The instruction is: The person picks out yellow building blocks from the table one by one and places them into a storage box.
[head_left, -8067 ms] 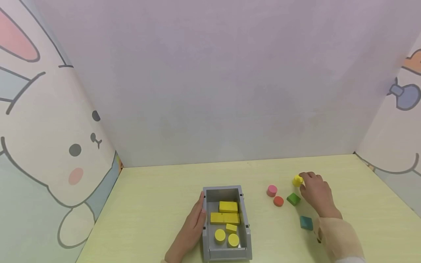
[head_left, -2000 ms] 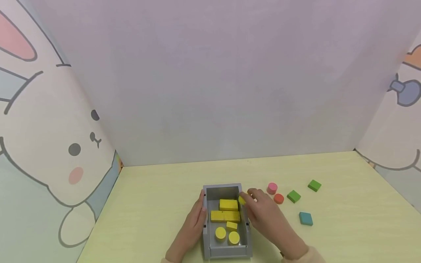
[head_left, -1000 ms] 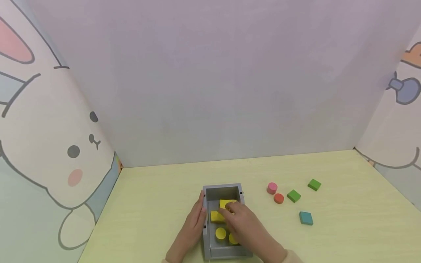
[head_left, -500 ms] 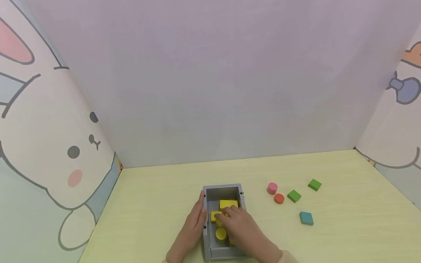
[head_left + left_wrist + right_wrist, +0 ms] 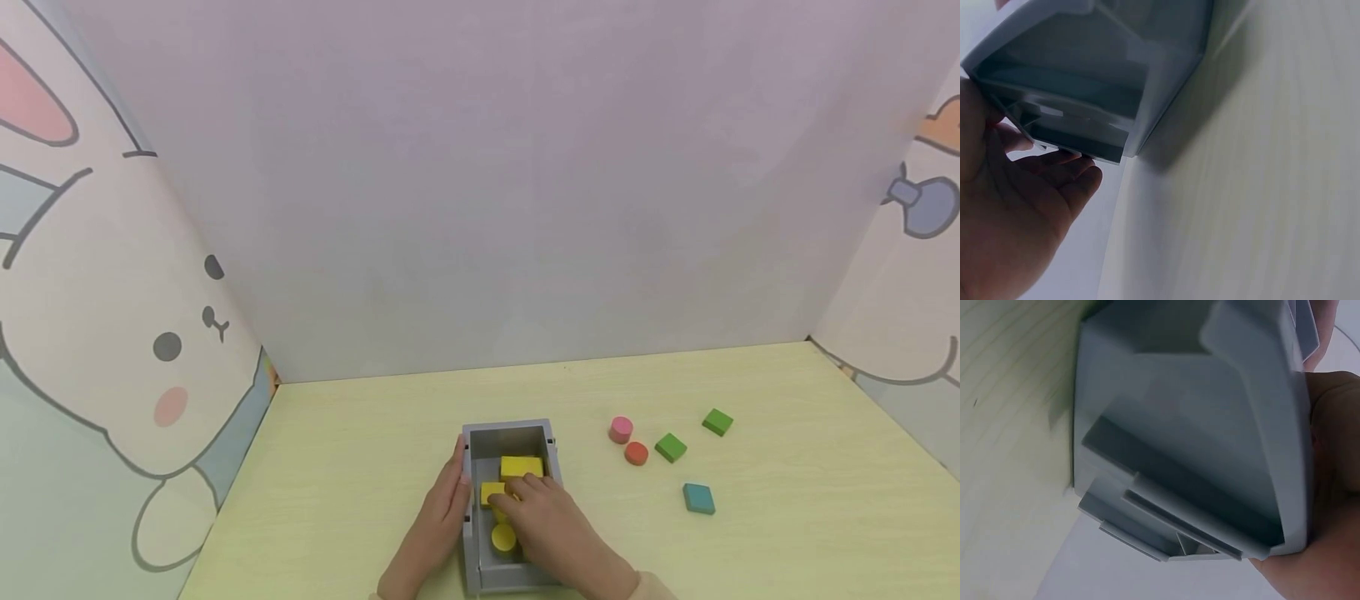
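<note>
A grey open bin (image 5: 517,577) sits on the table in front of me, holding yellow blocks. My left hand (image 5: 438,515) lies flat along its left wall, thumb at the rim; the left wrist view shows the hand (image 5: 1016,206) with fingertips against the bin's outer side (image 5: 1166,81). My right hand (image 5: 555,525) reaches in over the right wall, pinching a yellow cylinder (image 5: 500,516) that its fingers mostly cover. Near it are another yellow cylinder (image 5: 503,538), a yellow bar (image 5: 491,493) partly hidden, and a yellow rectangular block (image 5: 521,467) farther back.
To the right of the bin lie a pink cylinder (image 5: 620,430), a red disc (image 5: 636,453), a green block (image 5: 671,447), a second green block (image 5: 717,422) and a teal square block (image 5: 699,498). A pale wall (image 5: 525,250) stands behind the table (image 5: 360,442).
My right hand took the yellow cylinder from the far right of the table, carried it left over the bin's wall, and lowered it inside, shifting slightly toward me. My left hand stayed at the bin.
</note>
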### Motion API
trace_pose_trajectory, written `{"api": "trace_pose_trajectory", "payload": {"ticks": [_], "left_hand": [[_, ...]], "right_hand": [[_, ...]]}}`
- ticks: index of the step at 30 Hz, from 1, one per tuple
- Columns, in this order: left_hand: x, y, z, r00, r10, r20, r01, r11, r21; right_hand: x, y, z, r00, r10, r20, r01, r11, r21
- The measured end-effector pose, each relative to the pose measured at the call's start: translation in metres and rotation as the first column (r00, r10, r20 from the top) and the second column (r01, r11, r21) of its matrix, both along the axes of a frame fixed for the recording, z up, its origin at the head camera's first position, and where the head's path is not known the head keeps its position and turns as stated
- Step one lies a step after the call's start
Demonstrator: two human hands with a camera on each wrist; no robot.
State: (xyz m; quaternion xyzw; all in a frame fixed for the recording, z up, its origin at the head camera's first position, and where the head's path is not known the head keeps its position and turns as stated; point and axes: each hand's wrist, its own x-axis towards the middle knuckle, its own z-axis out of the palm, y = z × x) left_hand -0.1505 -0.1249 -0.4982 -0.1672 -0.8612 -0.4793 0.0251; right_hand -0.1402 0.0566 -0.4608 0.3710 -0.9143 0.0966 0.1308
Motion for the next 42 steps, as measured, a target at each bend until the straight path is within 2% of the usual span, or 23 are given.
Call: {"api": "trace_pose_trajectory", "payload": {"ticks": [18, 23, 35, 42], "left_hand": [[-0.0002, 0.0005, 0.0020, 1.000, -0.012, -0.002, 0.012, 1.000, 0.007], [0.0000, 0.0005, 0.0023, 1.000, -0.013, -0.002, 0.013, 1.000, 0.008], [-0.0015, 0.0003, 0.0020, 1.000, -0.016, -0.004, 0.016, 1.000, 0.021], [-0.0013, 0.0006, 0.0014, 1.000, -0.012, -0.001, 0.012, 1.000, 0.014]], "right_hand": [[-0.0006, -0.0014, -0.0032, 1.000, -0.003, 0.012, 0.001, 0.990, 0.139], [-0.0009, -0.0011, -0.0036, 1.000, 0.002, -0.008, -0.001, 0.985, 0.175], [-0.0012, -0.0006, -0.0013, 1.000, 0.011, 0.005, -0.012, 0.990, 0.140], [-0.0001, 0.0026, 0.0006, 0.999, 0.013, -0.052, -0.009, 0.997, 0.078]]}}
